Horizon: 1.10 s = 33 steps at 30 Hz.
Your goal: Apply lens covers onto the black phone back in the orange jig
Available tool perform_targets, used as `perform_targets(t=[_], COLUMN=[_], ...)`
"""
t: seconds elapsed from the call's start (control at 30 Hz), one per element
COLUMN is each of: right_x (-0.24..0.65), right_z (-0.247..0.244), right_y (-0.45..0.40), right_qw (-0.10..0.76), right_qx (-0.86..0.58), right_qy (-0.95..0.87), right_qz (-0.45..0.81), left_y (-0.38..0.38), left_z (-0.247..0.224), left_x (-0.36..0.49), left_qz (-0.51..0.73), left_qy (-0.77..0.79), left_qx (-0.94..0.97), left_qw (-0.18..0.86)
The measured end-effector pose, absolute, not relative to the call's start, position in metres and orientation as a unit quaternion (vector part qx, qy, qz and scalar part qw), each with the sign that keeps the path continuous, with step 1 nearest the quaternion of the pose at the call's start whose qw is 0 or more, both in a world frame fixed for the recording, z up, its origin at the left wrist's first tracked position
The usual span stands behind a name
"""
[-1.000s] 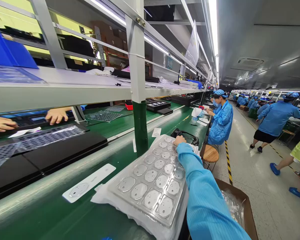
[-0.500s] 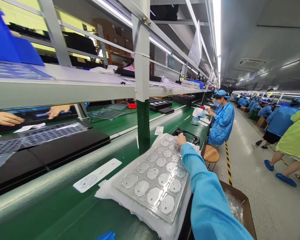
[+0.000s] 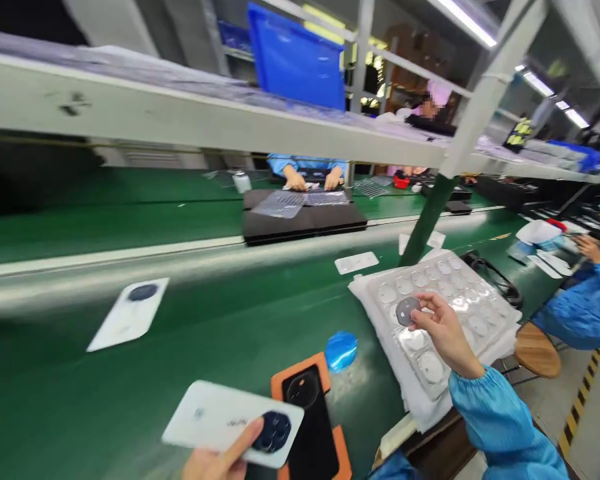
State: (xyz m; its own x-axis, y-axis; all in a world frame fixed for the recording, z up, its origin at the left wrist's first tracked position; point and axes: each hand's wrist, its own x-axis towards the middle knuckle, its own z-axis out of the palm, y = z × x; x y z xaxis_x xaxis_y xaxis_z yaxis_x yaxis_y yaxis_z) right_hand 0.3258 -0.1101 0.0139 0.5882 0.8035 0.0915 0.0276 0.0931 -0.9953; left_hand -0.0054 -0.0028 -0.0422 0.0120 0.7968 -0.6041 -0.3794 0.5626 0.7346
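My left hand point(image 3: 220, 461), at the bottom edge, grips a white phone back cover point(image 3: 207, 407) with a dark round camera area; its thumb presses beside that area. Between thumb and fingertips, my right hand point(image 3: 445, 337) pinches a dark grey round disc point(image 3: 405, 312). The disc is held above a clear plastic tray point(image 3: 493, 303) with rows of round pockets, which lies on white sheets. Partly under the white cover sits an orange fixture point(image 3: 341, 447) with a black phone-shaped piece point(image 3: 313, 433) in it. Beside the fixture lies a round blue film point(image 3: 341, 351).
Other white covers point(image 3: 130, 310) lie on the green bench point(image 3: 220, 333). A slanted post point(image 3: 425, 217) rises behind the tray to a shelf point(image 3: 280, 123). Across the bench, another person's hands point(image 3: 295, 179) work at black foam blocks point(image 3: 300, 220). A wooden stool point(image 3: 537, 350) stands at right.
My view has swung left. My right hand has come from the tray's far end to its near side, now with the disc. My left hand and the held white cover have come into view.
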Motion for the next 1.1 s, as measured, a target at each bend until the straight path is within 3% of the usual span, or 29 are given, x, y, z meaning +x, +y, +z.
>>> perform_targets(t=[0.13, 0.23, 0.37, 0.5, 0.77, 0.93, 1.1], right_x=[0.264, 0.228, 0.2, 0.191, 0.193, 0.183, 0.16], right_z=[-0.021, -0.05, -0.081, -0.104, -0.12, -0.104, -0.075], right_y=[-0.097, -0.09, -0.079, -0.067, -0.063, -0.065, -0.063], right_qw=[0.591, 0.547, 0.474, 0.419, 0.272, 0.276, 0.426], right_qx=[-0.62, -0.634, -0.644, -0.539, -0.482, -0.501, -0.539], right_qy=[-0.345, -0.397, -0.562, -0.728, -0.833, -0.82, -0.725], right_qz=[0.384, 0.375, 0.212, 0.065, 0.006, 0.007, 0.044], left_y=[-0.002, 0.002, 0.003, 0.003, 0.001, -0.003, -0.015], left_z=[-0.06, -0.068, -0.074, -0.074, -0.073, -0.068, -0.07], left_x=[-0.019, -0.031, -0.045, -0.051, -0.053, -0.041, -0.012], left_qz=[0.488, 0.541, 0.578, 0.602, 0.573, 0.563, 0.56], left_qy=[0.523, 0.496, 0.488, 0.471, 0.448, 0.446, 0.46], left_qx=[0.142, 0.138, 0.126, 0.127, 0.174, 0.206, 0.27], left_qw=[0.685, 0.664, 0.641, 0.632, 0.664, 0.665, 0.634])
